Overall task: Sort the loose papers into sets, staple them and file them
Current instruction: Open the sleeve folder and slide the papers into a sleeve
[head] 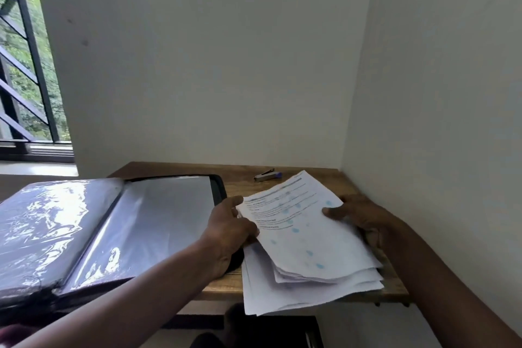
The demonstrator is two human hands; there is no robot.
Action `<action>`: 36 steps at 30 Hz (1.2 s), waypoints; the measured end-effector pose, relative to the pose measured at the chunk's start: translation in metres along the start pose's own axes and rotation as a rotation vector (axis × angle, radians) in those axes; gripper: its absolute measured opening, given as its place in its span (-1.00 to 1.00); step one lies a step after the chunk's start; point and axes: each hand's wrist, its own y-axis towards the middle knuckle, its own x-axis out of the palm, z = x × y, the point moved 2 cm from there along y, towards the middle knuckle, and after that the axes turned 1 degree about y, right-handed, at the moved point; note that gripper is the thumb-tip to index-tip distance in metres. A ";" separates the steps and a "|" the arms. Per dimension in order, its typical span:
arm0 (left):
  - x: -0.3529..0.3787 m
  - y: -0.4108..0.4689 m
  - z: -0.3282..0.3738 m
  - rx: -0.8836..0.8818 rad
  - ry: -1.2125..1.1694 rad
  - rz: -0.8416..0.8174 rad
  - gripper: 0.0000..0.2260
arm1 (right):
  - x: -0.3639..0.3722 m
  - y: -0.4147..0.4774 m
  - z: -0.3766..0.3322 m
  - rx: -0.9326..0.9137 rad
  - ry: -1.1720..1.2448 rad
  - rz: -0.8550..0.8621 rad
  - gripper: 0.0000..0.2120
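Observation:
A loose stack of printed papers lies on the right half of a small wooden table, its lower sheets fanned out over the front edge. My left hand grips the stack's left edge, fingers tucked under the top sheets. My right hand holds the right edge, thumb on the top page. An open black display folder with shiny plastic sleeves lies on the left and overhangs the table. A small stapler sits at the back of the table, behind the papers.
Pale walls close in right behind and to the right of the table. A barred window is at the far left. Something dark sits below the table's front edge.

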 end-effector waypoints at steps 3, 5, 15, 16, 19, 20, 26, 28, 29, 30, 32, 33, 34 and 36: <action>0.001 0.008 0.009 0.117 0.051 0.085 -0.40 | 0.001 -0.002 -0.020 -0.224 0.251 0.040 -0.54; 0.005 0.017 0.026 0.223 0.083 0.128 -0.40 | -0.002 0.001 -0.044 -0.393 0.305 0.092 -0.48; 0.013 0.112 0.107 0.426 -0.163 -0.165 -0.66 | -0.007 0.040 -0.120 -0.764 0.172 0.173 -0.31; 0.011 0.120 0.102 0.456 -0.148 -0.136 -0.67 | -0.008 0.051 -0.109 -0.737 0.148 0.170 -0.29; 0.006 0.140 0.072 0.486 -0.011 -0.096 -0.70 | 0.008 0.074 -0.062 -0.646 0.126 0.113 -0.41; 0.005 0.144 0.059 0.500 0.054 -0.095 -0.70 | 0.014 0.083 -0.045 -0.618 0.096 0.128 -0.49; 0.005 0.153 0.058 0.675 0.149 0.079 -0.81 | 0.029 0.093 -0.033 -0.808 -0.104 0.423 -0.58; 0.004 0.159 0.060 0.653 0.133 0.143 -0.87 | 0.035 0.091 -0.037 -0.863 -0.069 0.436 -0.76; 0.003 0.161 0.057 0.612 0.124 0.152 -0.89 | 0.037 0.095 -0.034 -0.812 -0.003 0.430 -0.74; 0.004 0.164 0.050 0.560 0.125 0.138 -0.91 | 0.041 0.100 -0.028 -0.718 0.018 0.429 -0.68; 0.003 0.167 0.037 0.453 0.161 0.072 -0.84 | 0.048 0.107 -0.012 -0.582 -0.020 0.412 -0.61; 0.000 0.169 0.032 0.396 0.178 0.041 -0.80 | 0.050 0.109 -0.006 -0.536 -0.032 0.397 -0.62; -0.003 0.172 0.030 0.347 0.189 0.008 -0.78 | 0.049 0.110 -0.005 -0.501 -0.037 0.404 -0.64; -0.012 0.178 0.034 0.275 0.200 -0.057 -0.74 | 0.047 0.111 -0.010 -0.488 -0.034 0.426 -0.71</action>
